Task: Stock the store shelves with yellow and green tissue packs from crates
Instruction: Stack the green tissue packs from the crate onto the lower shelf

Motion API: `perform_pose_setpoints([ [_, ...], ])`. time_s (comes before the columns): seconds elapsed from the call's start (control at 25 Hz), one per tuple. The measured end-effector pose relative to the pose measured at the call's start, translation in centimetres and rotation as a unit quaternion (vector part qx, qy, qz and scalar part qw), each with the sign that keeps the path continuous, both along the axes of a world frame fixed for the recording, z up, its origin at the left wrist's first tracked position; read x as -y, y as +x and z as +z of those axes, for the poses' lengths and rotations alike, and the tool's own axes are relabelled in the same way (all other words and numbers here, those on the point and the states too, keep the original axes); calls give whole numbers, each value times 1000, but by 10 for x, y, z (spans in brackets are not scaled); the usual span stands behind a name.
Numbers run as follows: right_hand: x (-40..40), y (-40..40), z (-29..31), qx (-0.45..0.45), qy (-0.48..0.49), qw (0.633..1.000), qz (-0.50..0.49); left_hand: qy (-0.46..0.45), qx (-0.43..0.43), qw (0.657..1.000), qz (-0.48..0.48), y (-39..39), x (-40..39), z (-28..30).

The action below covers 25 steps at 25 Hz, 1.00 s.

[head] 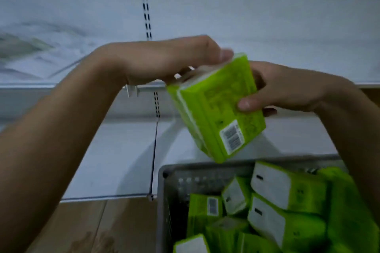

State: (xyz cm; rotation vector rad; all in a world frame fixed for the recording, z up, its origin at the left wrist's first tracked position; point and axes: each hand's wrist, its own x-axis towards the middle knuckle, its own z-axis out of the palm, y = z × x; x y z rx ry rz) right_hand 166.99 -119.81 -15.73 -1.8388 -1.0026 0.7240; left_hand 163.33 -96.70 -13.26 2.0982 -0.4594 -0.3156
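1. Both hands, the left hand (174, 61) and the right hand (287, 88), grip one green tissue pack (218, 109) in the air.
2. White shelves (115, 150) sit behind.
3. Below, a grey crate (174, 187) holds more green packs (287, 211).

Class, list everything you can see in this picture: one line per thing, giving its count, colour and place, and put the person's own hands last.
Held tissue pack: one, green, tilted in the air above the crate, barcode label showing.
Packs in crate: several, green with white ends, jumbled; exact count unclear.
Crate: one, grey, bottom right.
Shelves: white, two levels visible, bare where seen.
Floor: brown wood-look, bottom left.
Left hand: grips the held pack's top.
Right hand: grips its right side.
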Motion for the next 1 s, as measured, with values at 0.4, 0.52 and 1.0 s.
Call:
perform_pose_setpoints([
  [0.4,-19,50,22,119,275,936,-183,-205,138,969,22,31,-17,17],
  [0.52,-13,58,24,168,209,927,-261,-55,282,947,143,35,-20,19],
  [1.0,-80,46,-5,489,-30,831,-264,207,357,880,235,58,-55,-9],
])
